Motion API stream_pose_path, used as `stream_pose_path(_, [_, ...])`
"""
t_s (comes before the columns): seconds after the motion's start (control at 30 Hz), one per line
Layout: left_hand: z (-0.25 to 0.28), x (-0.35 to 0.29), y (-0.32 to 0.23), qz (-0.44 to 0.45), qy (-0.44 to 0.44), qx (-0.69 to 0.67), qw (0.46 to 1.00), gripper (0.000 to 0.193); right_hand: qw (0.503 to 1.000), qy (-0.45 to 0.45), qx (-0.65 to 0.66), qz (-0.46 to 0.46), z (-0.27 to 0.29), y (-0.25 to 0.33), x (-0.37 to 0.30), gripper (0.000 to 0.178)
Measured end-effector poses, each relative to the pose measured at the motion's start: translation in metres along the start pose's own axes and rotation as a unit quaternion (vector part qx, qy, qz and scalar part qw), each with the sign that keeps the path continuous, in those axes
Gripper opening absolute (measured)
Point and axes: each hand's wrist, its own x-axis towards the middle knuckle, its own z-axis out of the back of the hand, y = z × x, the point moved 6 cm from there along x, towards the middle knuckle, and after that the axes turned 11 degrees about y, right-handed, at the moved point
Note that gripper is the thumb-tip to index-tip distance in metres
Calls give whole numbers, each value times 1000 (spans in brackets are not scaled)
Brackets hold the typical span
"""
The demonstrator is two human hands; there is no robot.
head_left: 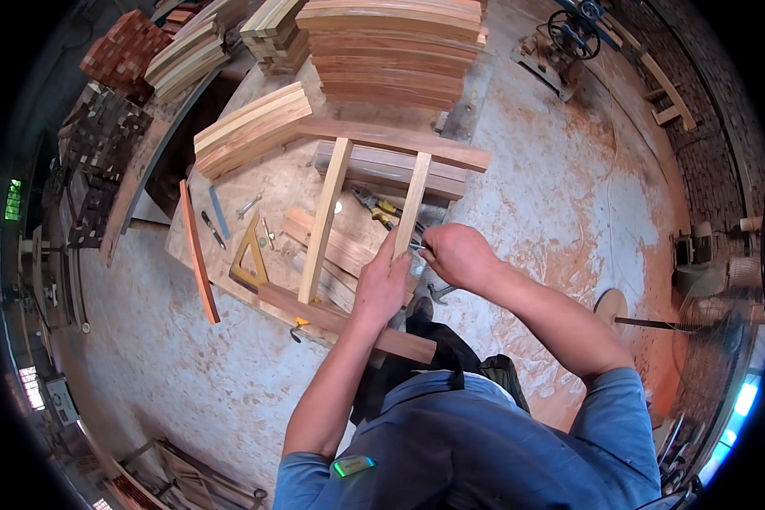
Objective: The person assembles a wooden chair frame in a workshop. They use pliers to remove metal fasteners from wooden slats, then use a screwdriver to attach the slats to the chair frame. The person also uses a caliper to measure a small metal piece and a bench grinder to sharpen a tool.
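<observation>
A wooden frame lies across the workbench: two long rails, the far rail (pixel 391 143) and the near rail (pixel 340 321), joined by two pale crosspieces, the left one (pixel 325 221) and the right one (pixel 413 200). My left hand (pixel 381 287) is closed round the near part of the right crosspiece. Beside it, my right hand (pixel 461 255) is a fist on a thin metal tool (pixel 416 246) pointed at that crosspiece; most of the tool is hidden, so its kind is unclear. Yellow-handled pliers (pixel 388 208) lie between the crosspieces.
Stacked curved boards (pixel 391 51) fill the bench's far end. Left of the frame lie a yellow triangular square (pixel 251 255), a wrench (pixel 248 205), a pen-like dark tool (pixel 213 229) and a reddish strip (pixel 198 255). A hammer (pixel 439 292) shows below my right hand. A handwheel machine (pixel 575 34) stands far right.
</observation>
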Motion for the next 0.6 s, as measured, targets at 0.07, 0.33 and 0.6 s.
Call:
stream_pose_path(0.07, [-1,0,-1,18,5,-8,1000,50,999,-43,19,2,-3,-4,0,25])
stream_pose_path(0.33, [3,3,5,-14,-15,-4,1000,52,918,169,338,-118,-2,-17,1,29])
stream_pose_path(0.6, [1,5,3,-22,3,-53,998,50,995,1,95,14,2,-14,3,26])
